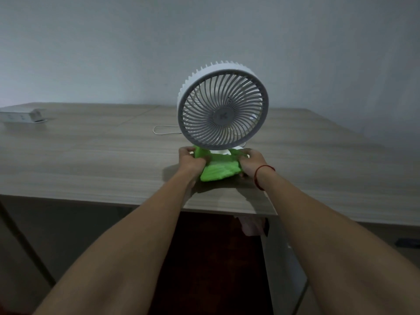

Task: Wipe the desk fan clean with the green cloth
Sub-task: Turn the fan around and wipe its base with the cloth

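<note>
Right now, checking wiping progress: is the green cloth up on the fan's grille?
No, the green cloth lies at the desk fan base.

— What does the fan look like from where you stand?

— It's a small round white plastic desk fan [223, 108] with a grey front grille of curved spokes swirling out from a grey centre hub. It stands upright near the front edge of the bench, head tilted slightly back, facing me. Ribbed fins run along the top of its white housing. A thin white cord [164, 130] loops behind it on the left.

— And the cloth?

— The bright green ribbed cloth [218, 168] is bunched over the fan's white base, directly below the grille. It wraps up around both sides of the base, and its lower edge spreads onto the bench towards me.
</note>
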